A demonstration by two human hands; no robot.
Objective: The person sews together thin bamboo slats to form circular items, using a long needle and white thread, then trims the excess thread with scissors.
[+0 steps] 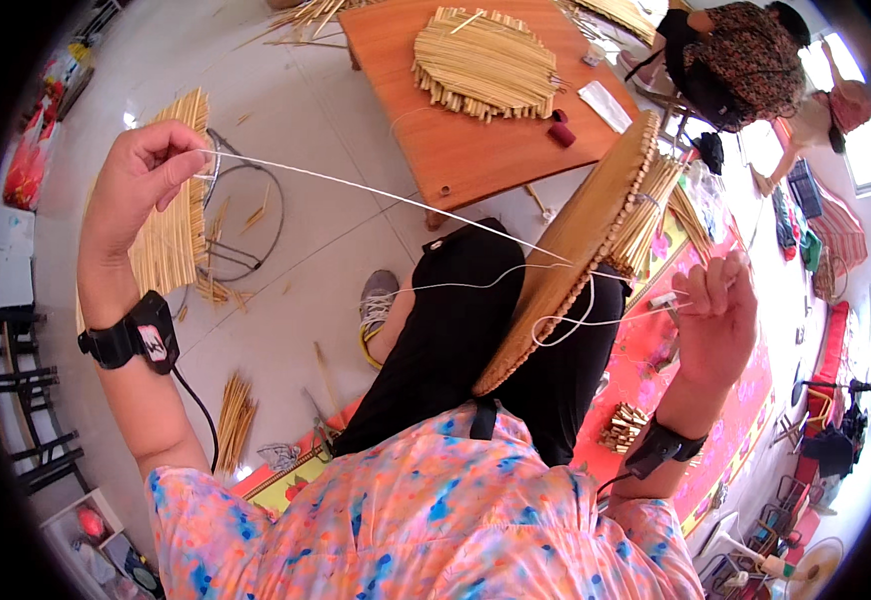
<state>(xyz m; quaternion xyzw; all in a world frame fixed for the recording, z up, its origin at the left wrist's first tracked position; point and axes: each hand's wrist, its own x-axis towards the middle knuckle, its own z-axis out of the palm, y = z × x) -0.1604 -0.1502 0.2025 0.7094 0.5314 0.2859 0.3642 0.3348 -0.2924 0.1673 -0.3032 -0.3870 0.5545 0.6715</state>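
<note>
A round, flat mat of bound straw stalks [578, 225] stands on edge, tilted, across my lap, with a stitched, beaded-looking rim. White cord [376, 192] runs taut from the mat up to my left hand [148, 185], whose thumb and fingers are pinched on it at the upper left. To the right of the mat, my right hand [718, 320] is raised with its fingers curled on the cord's other stretch. A loose loop of that cord hangs beside the rim. Whether a needle is in my right fingers, I cannot tell.
An orange wooden table [386, 80] ahead bears another stalk mat [486, 62] and dark red thread spools [561, 130]. Left are a stalk panel [171, 220] and a metal ring stand [281, 215]. Stalk bundles [236, 420] lie about. Another person [741, 65] sits at the far right.
</note>
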